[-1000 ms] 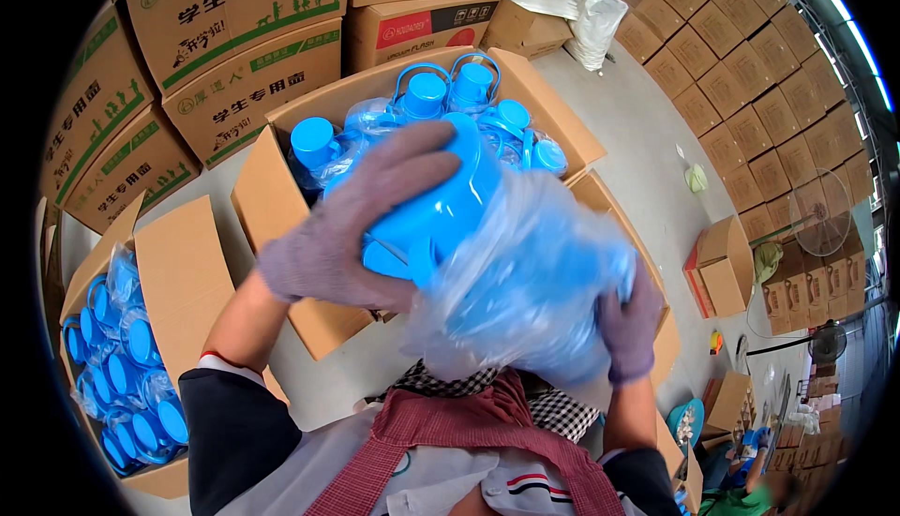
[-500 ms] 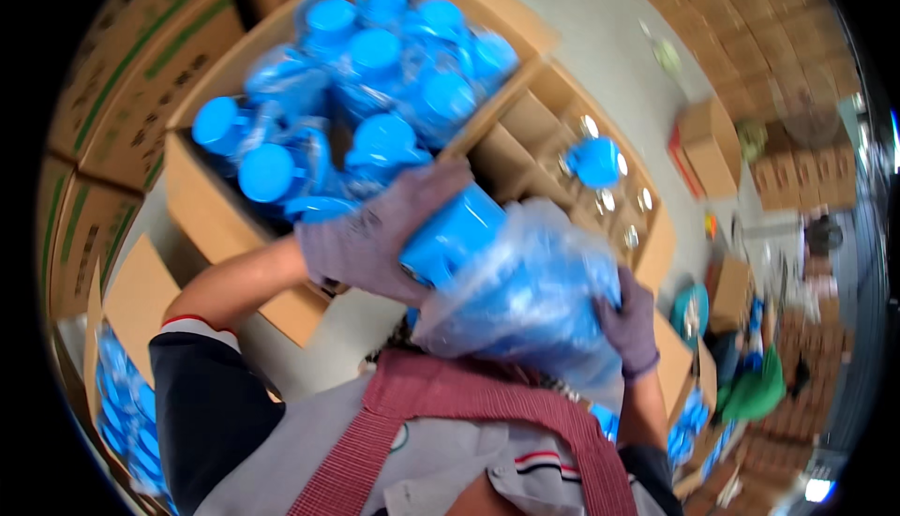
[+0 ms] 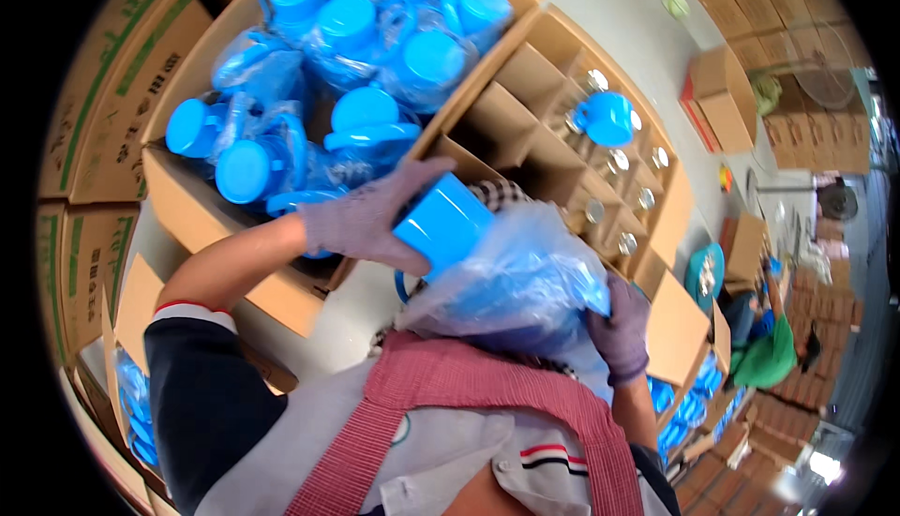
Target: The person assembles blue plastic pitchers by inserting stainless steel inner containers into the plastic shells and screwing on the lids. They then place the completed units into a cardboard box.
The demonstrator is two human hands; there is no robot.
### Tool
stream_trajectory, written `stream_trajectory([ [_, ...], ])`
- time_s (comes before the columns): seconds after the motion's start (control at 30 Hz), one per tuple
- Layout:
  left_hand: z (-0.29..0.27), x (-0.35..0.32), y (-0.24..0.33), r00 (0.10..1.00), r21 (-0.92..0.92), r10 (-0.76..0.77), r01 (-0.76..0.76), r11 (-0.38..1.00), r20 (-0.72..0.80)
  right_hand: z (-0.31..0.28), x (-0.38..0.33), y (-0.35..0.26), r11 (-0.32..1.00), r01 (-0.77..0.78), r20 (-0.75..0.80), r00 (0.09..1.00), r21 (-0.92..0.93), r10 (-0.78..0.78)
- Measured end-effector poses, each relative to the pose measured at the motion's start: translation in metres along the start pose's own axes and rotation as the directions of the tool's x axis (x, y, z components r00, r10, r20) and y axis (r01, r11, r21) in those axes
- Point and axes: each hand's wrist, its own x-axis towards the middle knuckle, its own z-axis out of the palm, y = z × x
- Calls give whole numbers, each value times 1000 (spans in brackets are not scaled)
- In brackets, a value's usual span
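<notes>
The grip of the gloved left hand (image 3: 373, 223) is clamped on the glossy blue plastic vessel (image 3: 448, 230); that of the gloved right hand (image 3: 622, 327) is clamped on the right end of the clear plastic bag (image 3: 525, 272) partly enclosing it. The vessel is near the closest edge of the divided brown cardboard carton (image 3: 525, 80). Compared with a second ago, it no longer overlaps the bagged blue plastic jugs (image 3: 347, 24) in the large brown cardboard carton (image 3: 183, 202). This position appears to give handling clearance.
</notes>
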Motion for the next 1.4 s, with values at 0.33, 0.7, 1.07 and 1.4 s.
stream_trajectory([
  [0.33, -264, -36, -96, 265, 201, -24, 782, 590, -964, 17, -8, 56, 809, -185, -37, 968, 558, 247],
  [0.7, -239, 22, -136, 643, 625, 189, 563, 541, -742, 37, 36, 127, 746, -345, 203, 939, 570, 279],
  [1.07, 89, 169, 110, 922, -521, 382, -358, 775, -65, -16, -69, 103, -150, 31, 58, 829, 988, 557],
  [1.4, 171, 135, 64, 989, -708, 25, -121, 695, -145, 104, -143, 55, 495, -93, -21, 976, 864, 218],
])
